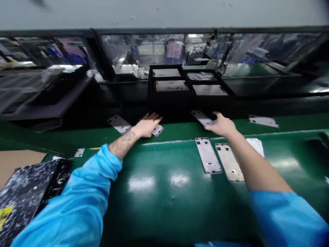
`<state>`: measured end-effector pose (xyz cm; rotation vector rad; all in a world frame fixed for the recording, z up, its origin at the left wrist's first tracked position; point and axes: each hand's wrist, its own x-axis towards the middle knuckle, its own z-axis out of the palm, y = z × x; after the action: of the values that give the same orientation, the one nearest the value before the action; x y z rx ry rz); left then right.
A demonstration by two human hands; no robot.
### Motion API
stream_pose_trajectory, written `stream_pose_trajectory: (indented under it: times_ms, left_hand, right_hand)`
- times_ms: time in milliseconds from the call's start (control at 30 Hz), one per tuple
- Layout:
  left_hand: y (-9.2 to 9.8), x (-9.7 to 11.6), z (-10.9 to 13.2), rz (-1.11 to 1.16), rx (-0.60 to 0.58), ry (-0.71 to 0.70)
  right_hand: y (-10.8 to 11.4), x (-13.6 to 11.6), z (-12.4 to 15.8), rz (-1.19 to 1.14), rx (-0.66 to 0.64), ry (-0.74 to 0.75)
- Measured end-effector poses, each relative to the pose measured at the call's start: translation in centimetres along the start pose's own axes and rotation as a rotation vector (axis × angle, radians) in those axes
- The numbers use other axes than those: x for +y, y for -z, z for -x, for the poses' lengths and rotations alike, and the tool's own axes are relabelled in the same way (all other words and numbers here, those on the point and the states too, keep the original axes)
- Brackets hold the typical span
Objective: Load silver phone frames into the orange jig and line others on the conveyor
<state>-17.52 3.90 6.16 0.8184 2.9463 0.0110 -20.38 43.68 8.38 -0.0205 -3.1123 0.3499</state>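
My left hand (147,125) reaches across the green belt (164,192) and rests on a silver phone frame (157,130) lying at the belt's far side. My right hand (221,125) grips another silver phone frame (203,118) by its near end, in front of the black compartment tray (189,87). Two more phone frames (208,155) (229,162) lie side by side on the belt, just left of my right forearm. Both arms wear blue sleeves.
Further frames lie on the far strip, one at the left (119,124) and one at the right (263,120). A white sheet (255,145) sits by my right arm. A black speckled box (23,195) stands at lower left. Clear plastic screens line the back.
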Motion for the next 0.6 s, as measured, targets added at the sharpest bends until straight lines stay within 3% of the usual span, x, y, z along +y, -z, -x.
stream_pose_trajectory:
  times_ms: [100, 200, 267, 367, 433, 467, 533, 600]
  left_hand:
    - [0.6, -2.4, -3.0, -0.104, -0.196, -0.002]
    - [1.3, -1.9, -4.7, -0.146, -0.19, -0.089]
    - [1.8, -1.5, -4.8, -0.183, -0.156, -0.136]
    - [1.0, -2.2, -3.6, -0.254, -0.04, -0.21]
    - [-0.7, -2.3, -2.1, -0.233, 0.076, -0.312]
    - [-1.6, -1.7, -1.0, -0.223, 0.068, -0.404]
    - [-2.9, 0.8, 1.8, -0.207, 0.052, -0.509]
    - [-3.0, 5.1, 4.7, -0.191, 0.006, -0.59]
  right_hand:
    - [0.0, -3.8, 10.2, -0.071, -0.04, 0.083]
    - [-2.0, -7.9, 19.1, -0.042, -0.101, 0.172]
    - [-3.7, -9.5, 22.2, 0.026, -0.129, 0.162]
    - [-4.8, -8.4, 22.7, 0.052, -0.09, 0.169]
    - [-4.0, -5.8, 22.0, 0.024, 0.027, 0.152]
    - [-3.3, -4.1, 21.6, 0.012, 0.099, 0.109]
    - [-1.6, -0.4, 21.2, -0.005, 0.197, -0.081]
    - [-0.6, 3.0, 20.9, -0.03, 0.2, -0.304]
